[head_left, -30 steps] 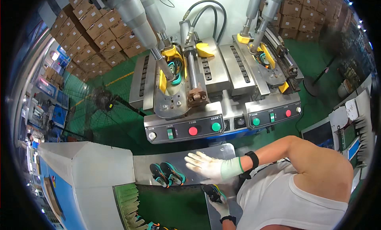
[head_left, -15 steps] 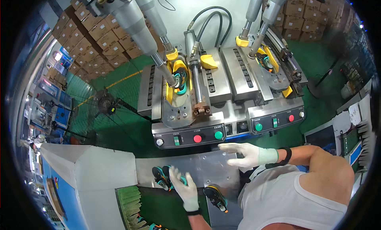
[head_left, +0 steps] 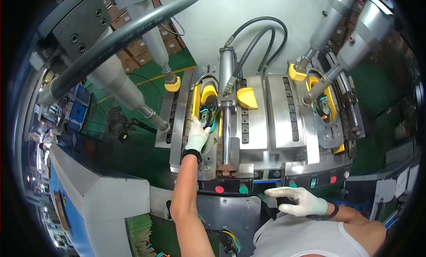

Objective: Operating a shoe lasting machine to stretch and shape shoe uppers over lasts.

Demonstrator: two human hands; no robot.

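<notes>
My left hand (head_left: 198,135), in a white glove, reaches into the left station of a press machine. Its fingers close around the near end of a black shoe (head_left: 208,111) with teal and orange trim, which lies in a yellow-lined holder (head_left: 195,99). Part of the shoe is hidden by the glove. My right hand (head_left: 297,201), also gloved, hovers near the machine's front panel with fingers apart and nothing held. A second similar shoe (head_left: 322,107) sits in the right station, with a press rod (head_left: 317,90) over it. On the metal table, another shoe (head_left: 229,242) lies below.
Over the left station, thick press cylinders (head_left: 117,86) and a black hose (head_left: 124,37) stand raised. A piston rod (head_left: 226,135) runs beside the left holder. Red and green buttons (head_left: 243,189) line the front panel. A white-and-blue housing (head_left: 111,195) with green bristles stands at the left.
My left hand has gone from the shoes on the metal table up to the shoe in the left station. The left press rods have lifted away from that shoe. My right hand stays open.
</notes>
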